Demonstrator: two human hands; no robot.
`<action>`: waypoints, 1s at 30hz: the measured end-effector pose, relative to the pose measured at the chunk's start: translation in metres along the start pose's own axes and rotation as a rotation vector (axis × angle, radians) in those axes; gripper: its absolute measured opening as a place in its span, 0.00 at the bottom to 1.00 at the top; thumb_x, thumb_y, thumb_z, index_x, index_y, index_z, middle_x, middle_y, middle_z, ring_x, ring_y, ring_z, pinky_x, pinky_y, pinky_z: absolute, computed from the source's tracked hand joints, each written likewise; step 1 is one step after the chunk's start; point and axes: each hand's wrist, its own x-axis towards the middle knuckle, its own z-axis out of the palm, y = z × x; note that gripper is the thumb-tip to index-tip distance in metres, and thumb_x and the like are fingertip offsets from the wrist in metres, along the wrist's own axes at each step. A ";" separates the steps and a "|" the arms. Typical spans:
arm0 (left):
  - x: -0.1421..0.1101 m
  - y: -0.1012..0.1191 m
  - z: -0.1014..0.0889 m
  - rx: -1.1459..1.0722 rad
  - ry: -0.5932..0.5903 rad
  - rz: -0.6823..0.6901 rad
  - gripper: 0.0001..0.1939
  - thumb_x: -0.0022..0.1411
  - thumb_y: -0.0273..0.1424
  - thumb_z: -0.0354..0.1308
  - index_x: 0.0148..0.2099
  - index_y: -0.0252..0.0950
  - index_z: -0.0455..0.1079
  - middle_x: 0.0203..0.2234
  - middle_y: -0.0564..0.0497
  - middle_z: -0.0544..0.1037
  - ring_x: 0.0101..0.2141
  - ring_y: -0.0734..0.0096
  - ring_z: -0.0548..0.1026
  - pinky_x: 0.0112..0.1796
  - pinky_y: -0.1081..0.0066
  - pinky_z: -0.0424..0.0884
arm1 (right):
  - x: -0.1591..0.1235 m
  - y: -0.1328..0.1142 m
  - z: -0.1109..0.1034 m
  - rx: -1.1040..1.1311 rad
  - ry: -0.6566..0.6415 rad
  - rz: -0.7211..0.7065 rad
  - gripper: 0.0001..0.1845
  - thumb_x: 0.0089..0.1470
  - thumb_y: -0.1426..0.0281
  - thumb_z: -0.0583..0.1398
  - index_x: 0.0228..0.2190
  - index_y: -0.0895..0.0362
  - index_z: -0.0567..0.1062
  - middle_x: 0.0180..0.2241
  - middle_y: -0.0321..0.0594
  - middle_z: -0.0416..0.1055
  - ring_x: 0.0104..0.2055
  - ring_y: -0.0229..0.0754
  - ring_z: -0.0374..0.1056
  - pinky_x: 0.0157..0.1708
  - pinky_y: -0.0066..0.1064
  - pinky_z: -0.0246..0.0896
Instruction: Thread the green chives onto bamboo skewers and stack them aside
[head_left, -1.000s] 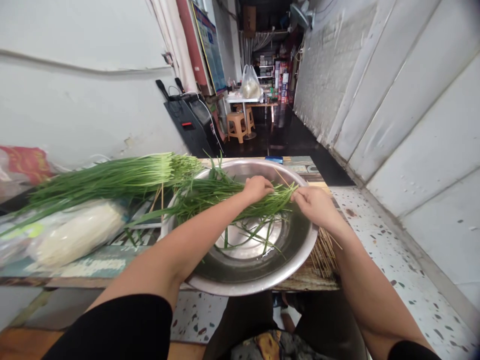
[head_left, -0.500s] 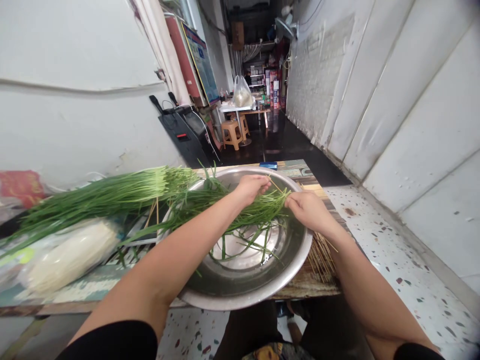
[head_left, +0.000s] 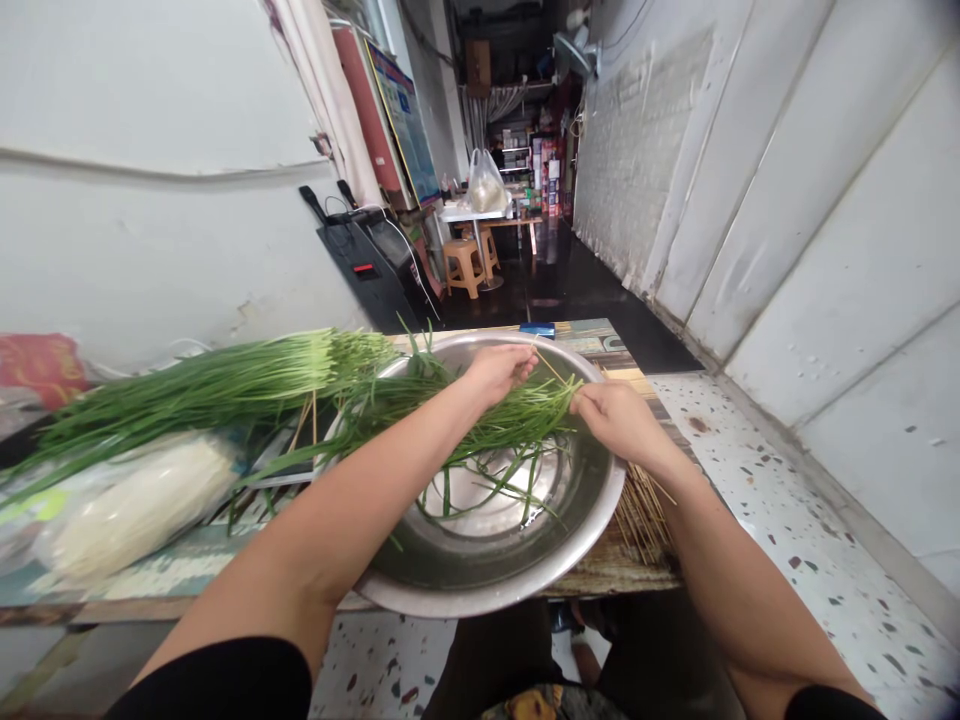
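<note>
A wide metal basin [head_left: 480,598] stands in front of me, with a heap of green chives [head_left: 517,415] across its far half and loose blades at its bottom. Over the chives, my left hand [head_left: 504,372] is closed, its fingertips pinching a thin bamboo skewer [head_left: 551,365]. That skewer slants down towards my right hand [head_left: 611,412], which is closed at the basin's right rim on the pale ends of some chives. The exact spot where skewer and chives meet is partly hidden by my fingers.
A large bundle of chives [head_left: 225,385] lies left of the basin, behind a bagged pale package [head_left: 142,505]. Several bamboo skewers [head_left: 643,515] lie on the wooden table [head_left: 600,582] at right. Beyond stand plastic stools [head_left: 463,265] and a small table [head_left: 472,215].
My left hand has shifted very slightly, with the skewer still at its fingertips. The right hand stays in place at the chive ends.
</note>
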 end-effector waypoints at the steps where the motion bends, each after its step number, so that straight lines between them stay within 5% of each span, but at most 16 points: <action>1: 0.000 0.000 0.000 0.000 -0.001 0.002 0.05 0.55 0.16 0.56 0.31 0.27 0.71 0.19 0.49 0.73 0.19 0.82 0.68 0.22 0.80 0.63 | 0.000 0.000 0.000 0.000 -0.001 0.005 0.15 0.53 0.74 0.50 0.22 0.57 0.73 0.22 0.37 0.72 0.27 0.38 0.64 0.32 0.28 0.51; 30: 0.001 -0.001 -0.002 -0.013 -0.017 -0.001 0.05 0.56 0.17 0.55 0.32 0.27 0.71 0.19 0.50 0.73 0.19 0.83 0.68 0.21 0.81 0.63 | 0.001 0.002 0.001 -0.021 -0.012 0.015 0.15 0.54 0.72 0.50 0.22 0.57 0.73 0.21 0.37 0.70 0.26 0.38 0.63 0.33 0.28 0.52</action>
